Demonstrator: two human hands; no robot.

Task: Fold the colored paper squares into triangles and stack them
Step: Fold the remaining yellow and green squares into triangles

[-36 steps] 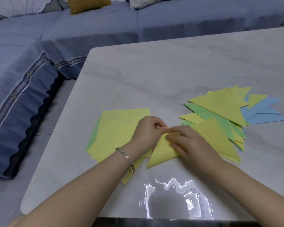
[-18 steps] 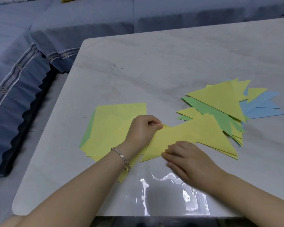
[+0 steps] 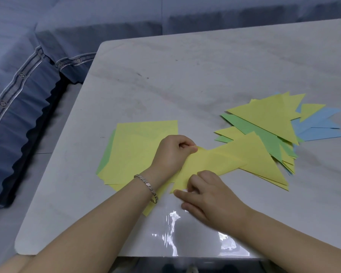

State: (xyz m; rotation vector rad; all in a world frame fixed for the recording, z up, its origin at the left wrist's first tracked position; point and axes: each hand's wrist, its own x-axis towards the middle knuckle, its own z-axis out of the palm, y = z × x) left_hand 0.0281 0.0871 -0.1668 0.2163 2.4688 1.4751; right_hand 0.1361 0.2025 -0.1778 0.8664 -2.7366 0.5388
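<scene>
While flat, yel. sheet (image 3: 211, 164) lengthwise L–R

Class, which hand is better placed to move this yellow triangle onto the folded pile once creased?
Likely the right hand: it presses the yellow triangle at its near corner, and the triangle pile lies rightward. The left hand pinches its far tip beside the unfolded squares and would cross over.

Both hands (image 3: 189, 170) pressing yellow folded paper (image 3: 211, 164) flat.
</scene>
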